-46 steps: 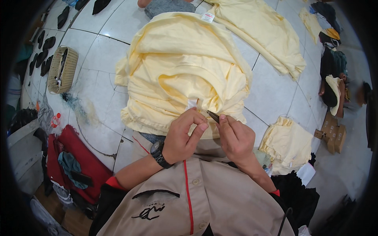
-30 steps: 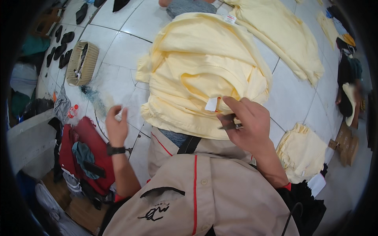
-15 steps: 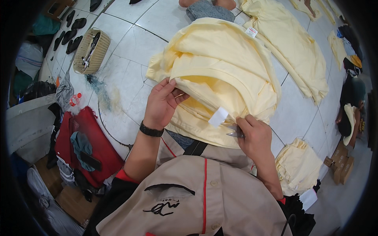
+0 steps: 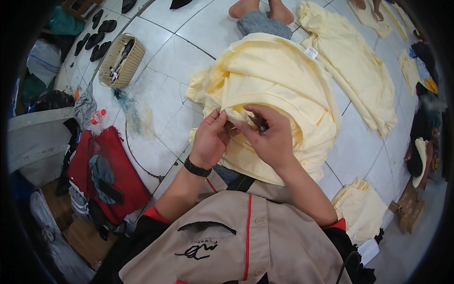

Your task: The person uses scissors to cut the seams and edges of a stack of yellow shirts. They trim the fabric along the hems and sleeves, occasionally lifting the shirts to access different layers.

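A pale yellow shirt (image 4: 283,75) lies bunched across my lap and the floor ahead, with its opening turned toward me. The fingers of my left hand (image 4: 209,144) are closed on the shirt's edge at the left of that opening. My right hand (image 4: 270,137) is right beside it, thumb and fingertips at the same bit of cloth. Dark metal thread snips (image 4: 259,125) sit within my right hand, their blades partly hidden by the fingers. A white tag (image 4: 311,52) shows at the shirt's far edge.
More yellow garments (image 4: 352,61) are spread at the far right, and a folded yellow pile (image 4: 359,208) lies near my right elbow. On the left are a woven basket (image 4: 122,61), black sandals (image 4: 100,51), a small bottle (image 4: 98,116) and red cloth (image 4: 109,175). Another person's feet (image 4: 282,12) are ahead.
My right hand, holding the snips, has moved left and up from the white label to meet my left hand. My left hand keeps its pinch on the shirt's edge.
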The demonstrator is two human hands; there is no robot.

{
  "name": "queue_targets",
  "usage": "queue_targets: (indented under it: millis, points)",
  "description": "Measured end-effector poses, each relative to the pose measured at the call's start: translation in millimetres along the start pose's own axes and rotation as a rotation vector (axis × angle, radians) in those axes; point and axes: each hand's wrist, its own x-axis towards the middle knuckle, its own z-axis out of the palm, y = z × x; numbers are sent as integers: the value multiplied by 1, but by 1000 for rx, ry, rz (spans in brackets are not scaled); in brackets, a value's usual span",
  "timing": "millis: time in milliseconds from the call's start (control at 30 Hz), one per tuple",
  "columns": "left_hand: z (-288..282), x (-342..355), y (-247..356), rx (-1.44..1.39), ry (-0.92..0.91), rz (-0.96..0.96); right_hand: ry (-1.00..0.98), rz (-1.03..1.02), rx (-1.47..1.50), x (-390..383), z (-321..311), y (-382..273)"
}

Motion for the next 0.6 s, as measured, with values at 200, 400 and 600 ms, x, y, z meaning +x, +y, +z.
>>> queue_targets:
  millis: [200, 400, 600]
  points:
    - [-3, -2, -8, 59, 2, 20, 15, -17, -11, 1, 20, 16]
    - [3, -10, -10, 437, 202, 201, -75, -5, 56, -20, 12, 24]
    - [6, -17, 1, 1362, -61, 870, -57, -207, -61, -30, 14, 17]
